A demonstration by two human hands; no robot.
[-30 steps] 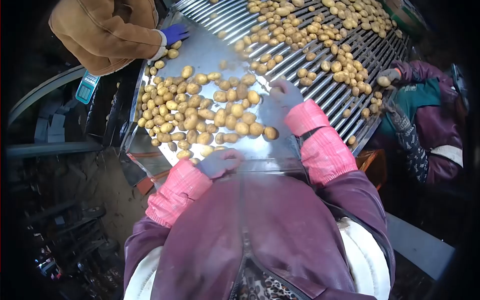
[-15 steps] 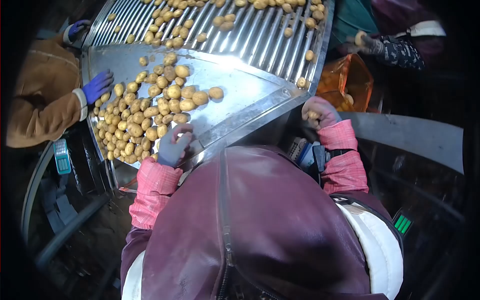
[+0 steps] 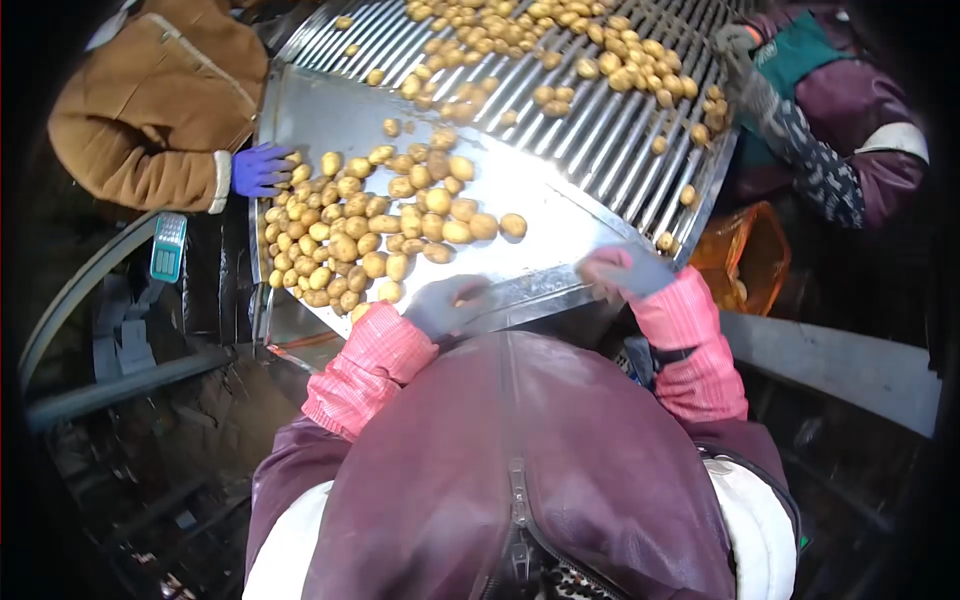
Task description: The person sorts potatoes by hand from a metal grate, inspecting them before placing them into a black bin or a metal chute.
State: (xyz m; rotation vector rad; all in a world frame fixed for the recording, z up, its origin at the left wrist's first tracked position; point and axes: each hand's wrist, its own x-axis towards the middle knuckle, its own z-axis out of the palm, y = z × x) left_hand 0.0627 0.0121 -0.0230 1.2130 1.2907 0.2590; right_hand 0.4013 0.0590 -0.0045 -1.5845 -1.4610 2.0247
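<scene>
The left hand [image 3: 448, 306] is hovering by the near edge of the metal tabletop [image 3: 550, 222], fingers loosely curling; the right hand [image 3: 628, 272] is bending over this edge (both are blurring, so I cannot tell if they are pinching something). Beyond the left hand, potatoes [image 3: 345, 248] are lying on flat metal, which is probably helping them to stay put. Their long axes are pointing in mixed directions. Farther, a co-worker's purple glove [image 3: 262, 170] is reaching their side, and more potatoes are resting on bars [image 3: 610, 140].

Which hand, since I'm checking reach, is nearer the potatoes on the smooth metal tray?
Left. The left hand is beside the potatoes' near edge; the right hand is well to their right, at the tray's rim.
</scene>
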